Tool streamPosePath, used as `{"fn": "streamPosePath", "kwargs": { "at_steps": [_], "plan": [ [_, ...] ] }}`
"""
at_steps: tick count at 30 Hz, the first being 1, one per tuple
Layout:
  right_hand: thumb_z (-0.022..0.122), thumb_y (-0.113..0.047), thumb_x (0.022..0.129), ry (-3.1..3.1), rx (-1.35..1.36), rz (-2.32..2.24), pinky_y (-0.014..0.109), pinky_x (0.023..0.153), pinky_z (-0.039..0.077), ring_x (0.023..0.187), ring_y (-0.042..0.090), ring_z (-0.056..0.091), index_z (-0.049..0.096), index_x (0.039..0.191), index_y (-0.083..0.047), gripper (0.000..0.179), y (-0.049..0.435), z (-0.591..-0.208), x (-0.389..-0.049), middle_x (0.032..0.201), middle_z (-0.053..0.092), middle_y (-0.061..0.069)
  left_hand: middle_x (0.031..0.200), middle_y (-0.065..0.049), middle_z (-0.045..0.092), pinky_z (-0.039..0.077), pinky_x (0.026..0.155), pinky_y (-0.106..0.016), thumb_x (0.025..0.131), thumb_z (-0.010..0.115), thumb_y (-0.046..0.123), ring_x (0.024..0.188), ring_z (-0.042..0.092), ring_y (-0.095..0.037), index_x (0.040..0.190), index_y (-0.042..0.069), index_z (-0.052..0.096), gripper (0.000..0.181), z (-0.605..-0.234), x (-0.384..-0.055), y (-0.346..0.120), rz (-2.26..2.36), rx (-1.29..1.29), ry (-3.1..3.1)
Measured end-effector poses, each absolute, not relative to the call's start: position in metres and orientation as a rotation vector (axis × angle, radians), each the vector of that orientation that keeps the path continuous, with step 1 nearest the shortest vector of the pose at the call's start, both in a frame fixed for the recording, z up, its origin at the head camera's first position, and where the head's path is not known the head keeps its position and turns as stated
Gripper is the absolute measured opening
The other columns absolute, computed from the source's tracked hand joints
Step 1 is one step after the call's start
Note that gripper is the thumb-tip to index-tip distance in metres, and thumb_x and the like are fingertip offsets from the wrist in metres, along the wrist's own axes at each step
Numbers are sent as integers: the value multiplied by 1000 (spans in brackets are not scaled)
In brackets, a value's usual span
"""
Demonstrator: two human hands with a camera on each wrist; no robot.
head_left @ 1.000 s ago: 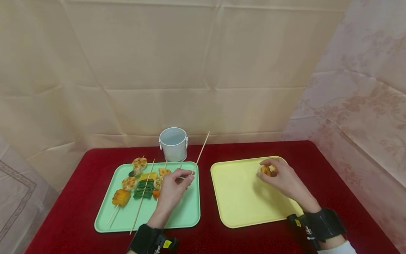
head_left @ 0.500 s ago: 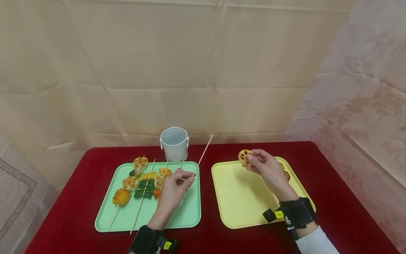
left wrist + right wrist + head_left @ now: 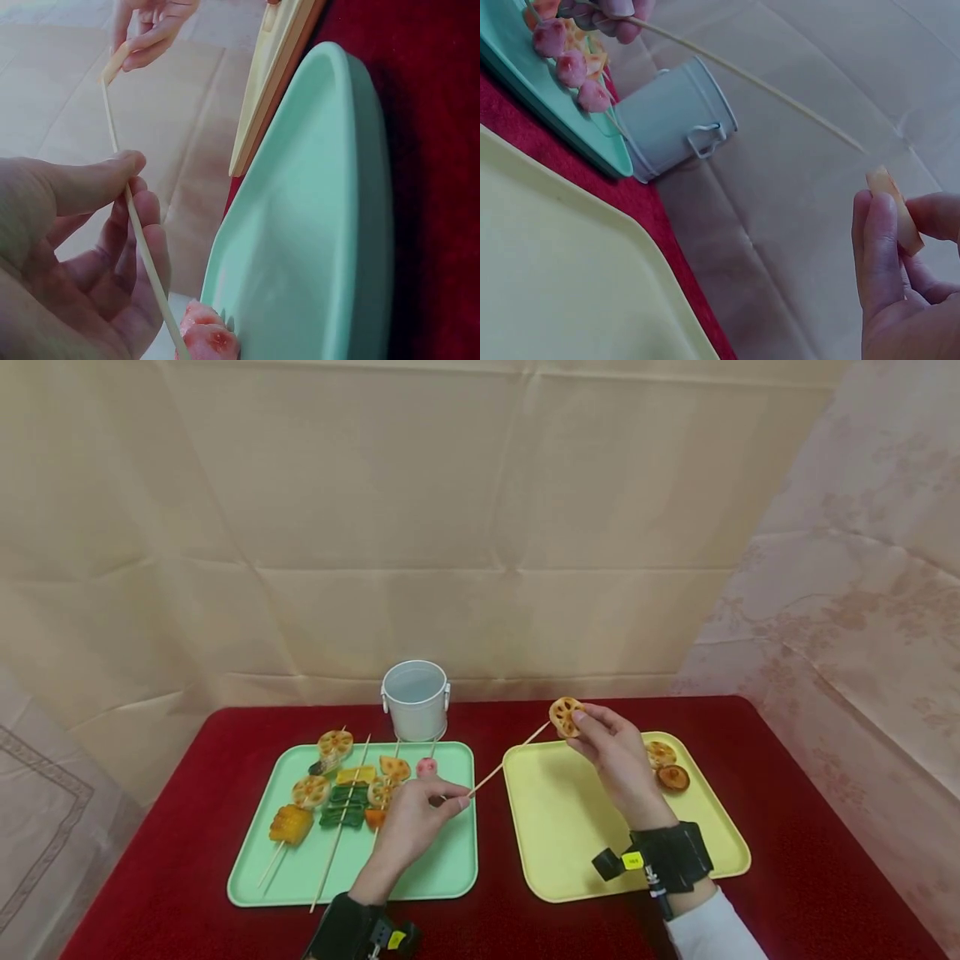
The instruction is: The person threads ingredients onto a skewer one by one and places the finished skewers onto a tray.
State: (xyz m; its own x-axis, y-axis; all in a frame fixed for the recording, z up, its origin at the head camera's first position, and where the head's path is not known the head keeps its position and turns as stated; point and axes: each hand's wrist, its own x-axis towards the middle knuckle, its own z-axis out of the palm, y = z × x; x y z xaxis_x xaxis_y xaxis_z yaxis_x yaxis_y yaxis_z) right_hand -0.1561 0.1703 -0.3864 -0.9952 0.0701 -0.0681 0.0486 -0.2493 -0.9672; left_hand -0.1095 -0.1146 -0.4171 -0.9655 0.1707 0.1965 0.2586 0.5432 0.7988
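My left hand [image 3: 416, 818], over the green tray [image 3: 453, 881], pinches a thin wooden skewer [image 3: 491, 774] between thumb and fingers. The bare skewer slants up to the right. Over the far edge of the yellow tray [image 3: 555, 877], my right hand [image 3: 618, 764] pinches a browned lotus root slice [image 3: 564, 717] by its edge. The skewer's tip comes close to the slice in the head view; a small gap shows between tip and slice [image 3: 896, 210] in the right wrist view. Pink ball pieces [image 3: 571, 69] on a skewer lie on the green tray, partly hidden by my left hand.
Loaded skewers with corn [image 3: 291, 824], green vegetable [image 3: 345, 806] and other lotus slices lie on the green tray. Behind it stands a pale metal bucket [image 3: 416, 706]. A browned lotus slice [image 3: 661, 754] and a mushroom cap [image 3: 673, 778] sit on the yellow tray's right side.
My right hand has lifted the lotus root slice from the yellow tray and moved it left toward the skewer. My left hand has tilted the skewer lower and to the right.
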Motion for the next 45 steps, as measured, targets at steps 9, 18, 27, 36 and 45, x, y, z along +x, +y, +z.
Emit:
{"fn": "streamPosePath", "kwargs": {
  "at_steps": [9, 18, 27, 36, 45],
  "plan": [
    [65, -17, 104, -1961, -139, 2416, 25, 87, 57, 92, 12, 69, 53, 133, 5, 38, 166, -388, -155, 110, 65, 6, 94, 1, 78, 52, 72, -31, 90, 81, 12, 87, 69, -17, 94, 13, 84, 5, -418, -110, -114, -1366, -393, -2740],
    [67, -18, 103, -2090, -46, 2286, 28, 86, 59, 88, 15, 70, 55, 130, 7, 39, 161, -391, -152, 104, 67, 6, 92, -1, 76, 52, 71, -29, 89, 81, 9, 83, 67, -16, 94, 9, 83, 5, -419, -109, -112, -1389, -429, -2699],
    [67, -17, 103, -2167, 14, 2250, 29, 83, 60, 88, 14, 70, 61, 127, 8, 35, 150, -394, -149, 102, 71, 6, 75, 5, 71, 47, 62, -26, 91, 80, 17, 69, 61, -8, 90, 10, 81, 7, -419, -108, -109, -1448, -392, -2689],
    [67, -13, 102, -2161, -3, 2248, 28, 80, 60, 84, 12, 70, 61, 123, 10, 31, 147, -396, -149, 97, 70, 4, 73, -8, 70, 46, 54, -25, 95, 74, 17, 62, 61, -11, 95, 3, 77, 14, -418, -107, -107, -1702, -464, -2669],
    [70, -16, 100, -2276, 70, 2206, 31, 81, 60, 88, 15, 71, 65, 121, 7, 31, 139, -399, -145, 101, 72, 9, 76, -8, 72, 48, 57, -24, 95, 74, 13, 65, 63, -12, 97, 1, 79, 14, -420, -106, -105, -1787, -454, -2651]
  ]
}}
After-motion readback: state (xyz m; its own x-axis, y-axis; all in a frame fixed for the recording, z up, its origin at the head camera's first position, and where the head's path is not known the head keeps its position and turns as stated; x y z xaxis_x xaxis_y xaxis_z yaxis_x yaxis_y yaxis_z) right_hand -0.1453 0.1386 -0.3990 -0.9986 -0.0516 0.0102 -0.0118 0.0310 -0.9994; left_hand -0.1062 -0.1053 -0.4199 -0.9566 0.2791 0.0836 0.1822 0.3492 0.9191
